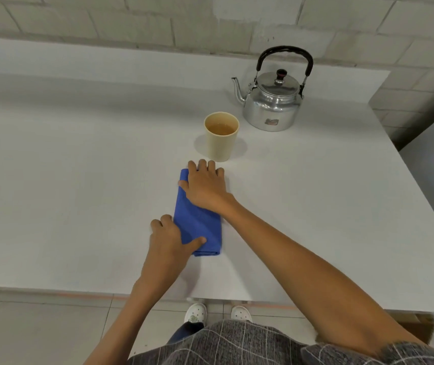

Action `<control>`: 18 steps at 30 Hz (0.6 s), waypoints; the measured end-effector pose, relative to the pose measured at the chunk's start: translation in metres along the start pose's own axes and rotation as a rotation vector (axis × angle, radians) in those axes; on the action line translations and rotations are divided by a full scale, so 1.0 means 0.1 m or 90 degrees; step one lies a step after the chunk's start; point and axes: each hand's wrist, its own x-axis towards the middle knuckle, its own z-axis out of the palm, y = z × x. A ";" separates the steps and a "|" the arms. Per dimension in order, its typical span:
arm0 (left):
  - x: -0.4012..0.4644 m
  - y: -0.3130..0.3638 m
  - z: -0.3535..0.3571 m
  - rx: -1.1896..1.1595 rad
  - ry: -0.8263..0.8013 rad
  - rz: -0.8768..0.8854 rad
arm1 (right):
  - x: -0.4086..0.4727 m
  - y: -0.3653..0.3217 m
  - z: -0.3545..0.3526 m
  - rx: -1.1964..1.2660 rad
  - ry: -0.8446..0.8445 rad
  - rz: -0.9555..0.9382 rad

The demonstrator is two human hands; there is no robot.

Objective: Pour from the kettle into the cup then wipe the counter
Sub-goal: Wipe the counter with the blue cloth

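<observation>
A folded blue cloth [200, 225] lies flat on the white counter [79, 180]. My right hand [205, 185] presses palm-down on its far end, fingers spread. My left hand [169, 239] rests on its near left edge, thumb laid across the cloth. Just beyond the cloth stands a cream cup [221, 137] holding amber liquid. The silver kettle [272, 97], with a black handle and its spout pointing left, stands upright behind and to the right of the cup.
A pale brick wall [158, 19] runs along the back of the counter. The counter's right edge slants down toward the near side. Tiled floor [39, 327] and white shoes [196, 313] show below the front edge.
</observation>
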 end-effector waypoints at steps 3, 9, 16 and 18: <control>0.06 0.05 -0.01 -0.015 -0.046 -0.038 | 0.11 0.00 -0.09 -0.041 -0.053 0.002; 0.17 0.02 -0.10 -0.076 -0.145 -0.089 | 0.32 -0.02 -0.40 0.041 -0.274 -0.020; 0.18 -0.35 -0.51 -0.047 -0.055 -0.137 | 0.51 -0.29 -0.46 0.199 -0.261 -0.112; 0.20 -0.43 -0.62 -0.031 -0.031 -0.146 | 0.56 -0.42 -0.41 0.244 -0.245 -0.118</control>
